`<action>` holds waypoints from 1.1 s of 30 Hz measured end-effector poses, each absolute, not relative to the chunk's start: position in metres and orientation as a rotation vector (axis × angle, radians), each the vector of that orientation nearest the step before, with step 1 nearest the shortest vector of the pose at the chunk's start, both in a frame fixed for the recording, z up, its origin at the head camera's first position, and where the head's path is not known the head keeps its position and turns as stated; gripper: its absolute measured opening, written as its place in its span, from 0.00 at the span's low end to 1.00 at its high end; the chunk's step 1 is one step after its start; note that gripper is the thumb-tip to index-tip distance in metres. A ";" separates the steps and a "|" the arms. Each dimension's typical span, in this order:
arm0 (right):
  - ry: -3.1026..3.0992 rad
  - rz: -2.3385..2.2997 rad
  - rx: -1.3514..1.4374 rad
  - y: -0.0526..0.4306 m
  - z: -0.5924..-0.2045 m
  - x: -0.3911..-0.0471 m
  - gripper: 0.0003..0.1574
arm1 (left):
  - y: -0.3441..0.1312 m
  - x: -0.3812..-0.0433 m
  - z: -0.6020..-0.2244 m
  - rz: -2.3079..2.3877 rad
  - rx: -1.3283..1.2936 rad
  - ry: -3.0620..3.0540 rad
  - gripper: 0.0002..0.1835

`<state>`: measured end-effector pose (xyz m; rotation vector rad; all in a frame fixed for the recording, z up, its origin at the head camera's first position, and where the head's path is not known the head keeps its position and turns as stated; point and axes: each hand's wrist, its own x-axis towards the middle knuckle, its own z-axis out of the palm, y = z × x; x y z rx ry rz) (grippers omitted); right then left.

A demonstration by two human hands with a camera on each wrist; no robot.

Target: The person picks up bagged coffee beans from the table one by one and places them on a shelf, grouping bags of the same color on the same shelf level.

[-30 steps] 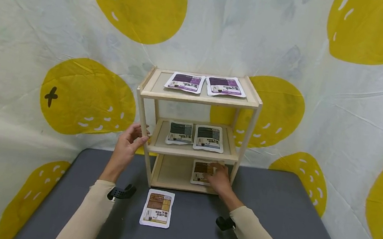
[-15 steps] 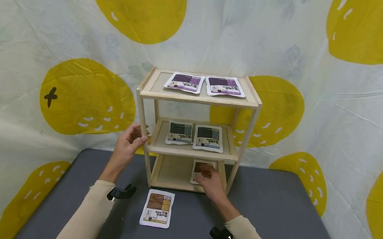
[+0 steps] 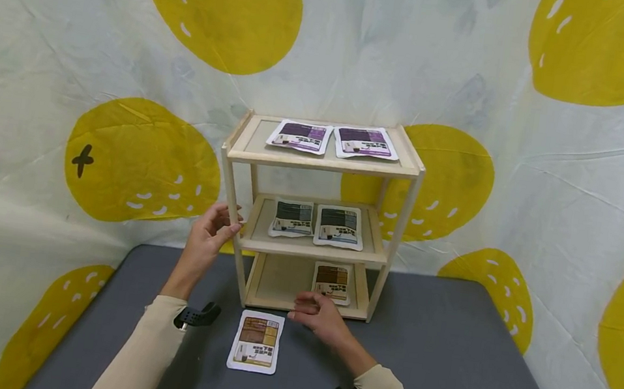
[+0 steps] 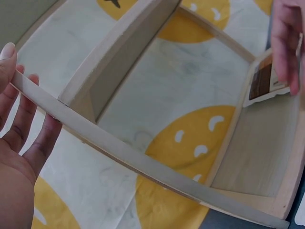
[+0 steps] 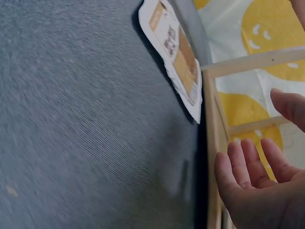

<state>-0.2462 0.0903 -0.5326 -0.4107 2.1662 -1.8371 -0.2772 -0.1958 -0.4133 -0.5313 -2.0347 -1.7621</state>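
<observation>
My left hand (image 3: 210, 234) holds the left front post of a three-tier wooden shelf (image 3: 313, 252), thumb on one side and fingers on the other; the left wrist view shows the post (image 4: 119, 143) between them. My right hand (image 3: 321, 318) is bare, its fingers loosely extended just in front of the bottom tier. Left of it, flat on the table, lies a white pouch with a brown-and-gold label (image 3: 255, 342). A similar brown-labelled pouch (image 3: 334, 281) rests on the right half of the bottom tier, its lower left corner near my right fingers.
Two purple-labelled pouches, a left one (image 3: 299, 136) and a right one (image 3: 366, 142), lie on the top tier. Two dark green-labelled pouches (image 3: 339, 226) lie side by side on the middle tier. The dark grey table (image 3: 432, 361) backs onto a lemon-patterned cloth (image 3: 332, 39).
My right hand has moved off the pouch on the bottom tier, coming forward and left out of the shelf. The left hand stays on the post.
</observation>
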 end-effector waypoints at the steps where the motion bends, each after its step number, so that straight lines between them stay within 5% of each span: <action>1: 2.152 -1.838 -0.423 0.089 -0.534 -0.245 0.34 | -0.196 -0.277 -0.413 -1.763 -0.534 -2.034 0.19; 22: 2.180 -1.817 -0.567 0.065 -0.550 -0.237 0.27 | -0.196 -0.279 -0.414 -1.776 -0.523 -2.038 0.19; 33: 2.456 -1.437 -0.727 0.050 -0.568 -0.238 0.30 | -0.196 -0.279 -0.414 -1.776 -0.524 -2.030 0.19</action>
